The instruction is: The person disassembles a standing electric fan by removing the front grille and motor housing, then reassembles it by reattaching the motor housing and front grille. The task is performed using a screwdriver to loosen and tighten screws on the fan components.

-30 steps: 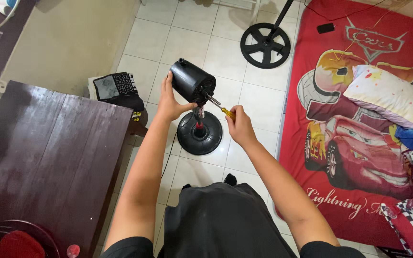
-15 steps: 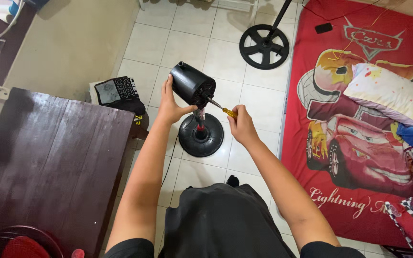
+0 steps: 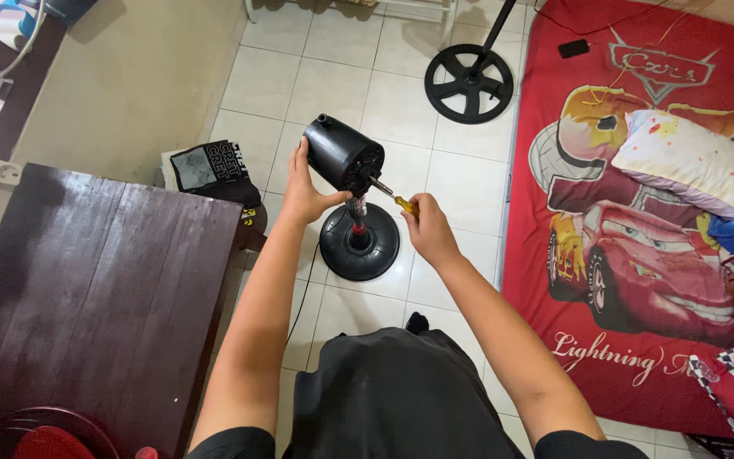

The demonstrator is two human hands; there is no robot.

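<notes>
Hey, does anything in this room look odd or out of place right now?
Yes. The black fan motor housing, gripped by the left hand, has no blades or guard and tilts on its stand. The right hand holds a yellow-handled screwdriver to it. A second round fan base stands apart.

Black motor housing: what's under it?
Under the black motor housing, a short pole with a red collar drops to a round black base on the tiled floor. The pole's top joint is hidden.

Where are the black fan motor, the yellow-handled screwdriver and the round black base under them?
black fan motor [image 3: 343, 155], head view, on the side of its housing.
yellow-handled screwdriver [image 3: 403, 203], head view, on the yellow handle by the right hand.
round black base [image 3: 377, 252], head view, on its top surface.
</notes>
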